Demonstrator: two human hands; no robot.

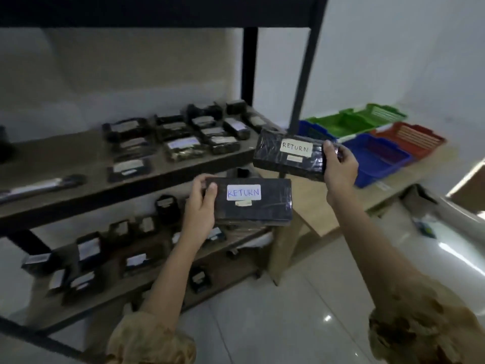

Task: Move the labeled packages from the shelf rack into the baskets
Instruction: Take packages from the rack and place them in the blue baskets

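My left hand (200,206) grips the left end of a black wrapped package (265,208) with a white label reading RETURN in blue. Higher and to the right, my right hand (339,168) holds the right end of a second black package (273,156), its label reading RETURN in black. Both packages hang in the air in front of the shelf rack (86,187), off its right end. The baskets stand on a low wooden table at the right: a blue one (380,166) nearest, a red one (409,137) and green ones (349,122) behind.
Several more black labelled packages (183,147) lie on the rack's middle shelf and on the lower shelf (86,249). A black rack post (304,74) stands between the shelf and the baskets. The floor is pale glossy tile (288,311).
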